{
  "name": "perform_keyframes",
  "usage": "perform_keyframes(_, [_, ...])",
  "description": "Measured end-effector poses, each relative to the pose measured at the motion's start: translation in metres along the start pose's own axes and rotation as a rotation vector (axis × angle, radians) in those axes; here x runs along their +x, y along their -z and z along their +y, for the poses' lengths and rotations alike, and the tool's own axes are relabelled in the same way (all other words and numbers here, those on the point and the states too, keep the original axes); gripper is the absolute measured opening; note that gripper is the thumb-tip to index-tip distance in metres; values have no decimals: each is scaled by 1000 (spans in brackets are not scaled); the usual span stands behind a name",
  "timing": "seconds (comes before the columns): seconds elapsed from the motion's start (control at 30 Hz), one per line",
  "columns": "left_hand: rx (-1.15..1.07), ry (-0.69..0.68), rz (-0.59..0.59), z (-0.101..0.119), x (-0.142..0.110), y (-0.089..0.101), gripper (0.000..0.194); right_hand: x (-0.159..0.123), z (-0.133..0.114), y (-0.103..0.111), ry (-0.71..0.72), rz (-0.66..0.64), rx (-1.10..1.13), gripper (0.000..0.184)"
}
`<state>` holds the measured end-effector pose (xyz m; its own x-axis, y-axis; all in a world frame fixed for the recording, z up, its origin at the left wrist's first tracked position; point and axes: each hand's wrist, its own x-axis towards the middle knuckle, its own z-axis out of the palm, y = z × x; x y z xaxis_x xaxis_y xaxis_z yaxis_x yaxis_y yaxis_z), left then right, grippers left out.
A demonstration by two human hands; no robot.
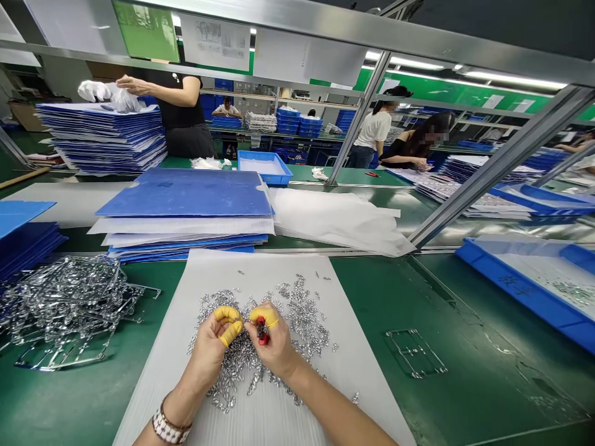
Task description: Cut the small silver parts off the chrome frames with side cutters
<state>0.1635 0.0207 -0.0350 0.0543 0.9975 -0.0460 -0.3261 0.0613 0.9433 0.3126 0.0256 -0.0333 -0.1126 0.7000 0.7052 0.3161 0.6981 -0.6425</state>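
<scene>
Around us ran a busy workshop, where a person in a white T-shirt (374, 130) stood at a far bench beside a person in a dark top (413, 148) who leaned over piled sheets (483, 198). To the left, a person in a black shirt (179, 102) reached over a white bundle (109, 93) on a tall stack of blue and white corrugated sheets (102, 136). Nearer, on our green bench top (400, 297), a lower stack of blue and white sheets (186, 210) lay beside a loose white plastic film (334, 220). A blue tray (525, 285) sat to our right, and a tangle of bright metal runner frames (65, 310) lay to our left. Directly before us was a white corrugated sheet (279, 409), scattered with a heap of small silvery metal parts (297, 316). Our hands were just beside each other above the heap. Our left hand (211, 350) was curled almost closed, and we could not tell whether it held a part. Our right hand (274, 347) was closed around a small red-and-black tool (263, 330), mostly hidden by the fingers. Yellow finger cots (227, 321) covered fingertips on both hands, and a white-and-gold link bracelet (171, 426) circled our left wrist.
</scene>
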Motion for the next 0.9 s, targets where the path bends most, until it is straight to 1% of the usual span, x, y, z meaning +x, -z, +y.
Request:
perform_keyframes(0.1, [87,-91,1,-4,-1,1,17,-1,-1,2,-48,-7,15,12])
perform_keyframes(0.2, [200,-218,-3,-8,-3,4,12,0,-3,4,-154,-26,71,12])
perform_keyframes(0.33, [360,-383,-45,-13,-4,9,7,2,-9,7,-295,-62,220,16])
perform_keyframes(0.43, [464,-475,-76,-13,-4,11,10,3,-12,8,-338,-67,279,16])
perform_keyframes(0.57, [536,-567,-88,-13,-2,11,14,2,-12,8,-286,-60,192,15])
perform_keyframes(0.7, [571,-621,-107,-13,-1,11,18,-1,-7,10,-151,-79,111,15])
perform_keyframes(0.8, [580,-641,-125,-12,-2,10,20,-1,-4,12,-29,-90,84,21])
perform_keyframes(0.9, [571,-646,-132,-9,-4,9,20,-1,-3,13,42,-86,70,27])
